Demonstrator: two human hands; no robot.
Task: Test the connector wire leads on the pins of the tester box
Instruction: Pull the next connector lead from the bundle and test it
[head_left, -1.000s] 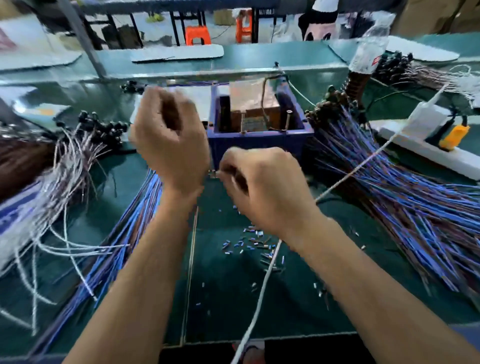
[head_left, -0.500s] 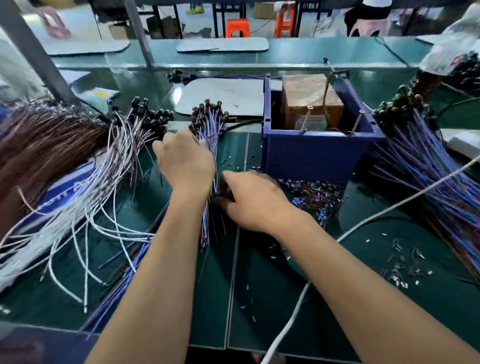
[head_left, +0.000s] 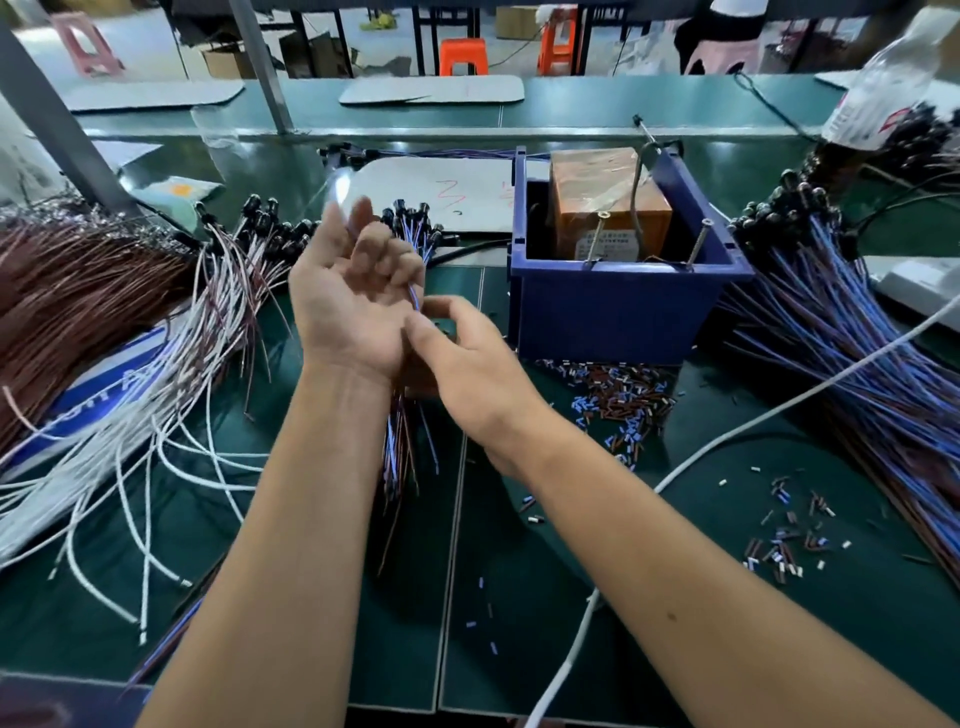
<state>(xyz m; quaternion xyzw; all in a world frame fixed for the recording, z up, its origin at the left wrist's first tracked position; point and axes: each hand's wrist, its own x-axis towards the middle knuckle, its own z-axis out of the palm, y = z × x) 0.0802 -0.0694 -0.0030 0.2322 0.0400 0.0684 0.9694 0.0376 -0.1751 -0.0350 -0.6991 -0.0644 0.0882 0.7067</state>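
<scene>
My left hand (head_left: 353, 301) is raised palm up, left of the tester box, with its fingers curled round a connector wire (head_left: 414, 297) whose blue lead shows below the fingers. My right hand (head_left: 467, 364) sits right beside it, thumb and forefinger pinching at the leads. A small bundle of blue and brown wires (head_left: 397, 457) lies on the mat under both hands. The tester box (head_left: 605, 200), orange-brown, stands in a blue bin (head_left: 618, 306) with two upright metal pins (head_left: 600, 236) at its front. Neither hand touches the pins.
A big pile of blue and brown connector wires (head_left: 857, 353) lies right of the bin, brown and white wires (head_left: 130, 332) on the left. Cut insulation bits (head_left: 618, 400) litter the green mat. A white cable (head_left: 779, 410) crosses the right side; a plastic bottle (head_left: 883, 78) stands at the back right.
My left hand has lifted off the wire bundle and turned palm up with a wire in it. My right hand rose to meet it.
</scene>
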